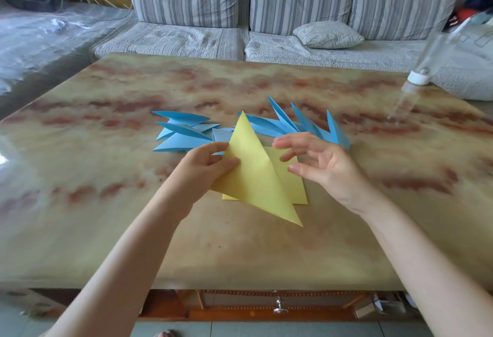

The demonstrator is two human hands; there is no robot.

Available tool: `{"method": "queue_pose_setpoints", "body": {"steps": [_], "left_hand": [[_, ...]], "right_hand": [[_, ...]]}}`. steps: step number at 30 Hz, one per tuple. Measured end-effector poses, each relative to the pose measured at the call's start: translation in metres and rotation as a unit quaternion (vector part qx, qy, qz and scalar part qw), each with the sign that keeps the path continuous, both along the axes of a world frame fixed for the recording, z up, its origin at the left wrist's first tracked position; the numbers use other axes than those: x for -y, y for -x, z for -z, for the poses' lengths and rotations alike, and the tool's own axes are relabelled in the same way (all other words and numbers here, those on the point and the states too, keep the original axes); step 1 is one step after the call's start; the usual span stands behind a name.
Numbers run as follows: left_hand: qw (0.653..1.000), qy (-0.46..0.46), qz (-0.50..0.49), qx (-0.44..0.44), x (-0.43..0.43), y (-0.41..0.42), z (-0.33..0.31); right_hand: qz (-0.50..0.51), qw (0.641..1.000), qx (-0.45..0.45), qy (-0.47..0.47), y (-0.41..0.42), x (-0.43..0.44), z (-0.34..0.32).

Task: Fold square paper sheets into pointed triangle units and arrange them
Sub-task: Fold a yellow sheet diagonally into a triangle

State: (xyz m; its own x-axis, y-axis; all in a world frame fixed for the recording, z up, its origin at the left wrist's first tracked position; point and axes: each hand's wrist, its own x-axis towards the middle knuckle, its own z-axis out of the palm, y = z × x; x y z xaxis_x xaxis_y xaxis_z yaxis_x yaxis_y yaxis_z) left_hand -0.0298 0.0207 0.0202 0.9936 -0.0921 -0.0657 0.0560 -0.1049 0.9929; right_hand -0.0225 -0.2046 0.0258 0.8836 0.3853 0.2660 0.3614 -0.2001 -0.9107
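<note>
My left hand (205,166) pinches the left edge of a yellow sheet folded into a triangle (253,174), thumb on top, and holds it above the table with one point up and one point down to the right. Under it lies a flat stack of yellow square sheets (290,179). My right hand (320,163) hovers just right of the triangle, fingers spread and relaxed, holding nothing. Behind the yellow paper, several blue pointed units lie in two groups: one at the left (184,134) and one fanned out at the right (306,126).
The marbled table (133,203) stretches wide around the paper. A clear plastic bottle with a white cap (424,70) leans at the far right edge. A striped grey sofa (240,16) with a cushion stands behind the table. A drawer knob (279,306) shows below the front edge.
</note>
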Motion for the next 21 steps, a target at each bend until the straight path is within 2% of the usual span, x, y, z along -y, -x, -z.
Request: {"method": "queue_pose_setpoints", "body": {"steps": [3,7,11,21], "left_hand": [[0.999,-0.001,0.032,-0.018,-0.002,0.000,0.000],[0.998,-0.013,0.048,-0.026,0.000,0.001,0.000],[0.998,-0.018,0.054,-0.023,0.002,0.001,0.000],[0.993,0.061,0.099,-0.035,0.012,0.011,-0.006]], "right_hand": [[-0.030,0.999,-0.007,0.018,-0.001,0.000,0.002],[-0.021,1.000,0.014,0.001,-0.002,-0.007,0.004],[-0.029,0.998,-0.012,-0.049,-0.002,-0.011,0.005],[0.081,0.980,-0.085,-0.159,-0.003,-0.015,0.007]]}}
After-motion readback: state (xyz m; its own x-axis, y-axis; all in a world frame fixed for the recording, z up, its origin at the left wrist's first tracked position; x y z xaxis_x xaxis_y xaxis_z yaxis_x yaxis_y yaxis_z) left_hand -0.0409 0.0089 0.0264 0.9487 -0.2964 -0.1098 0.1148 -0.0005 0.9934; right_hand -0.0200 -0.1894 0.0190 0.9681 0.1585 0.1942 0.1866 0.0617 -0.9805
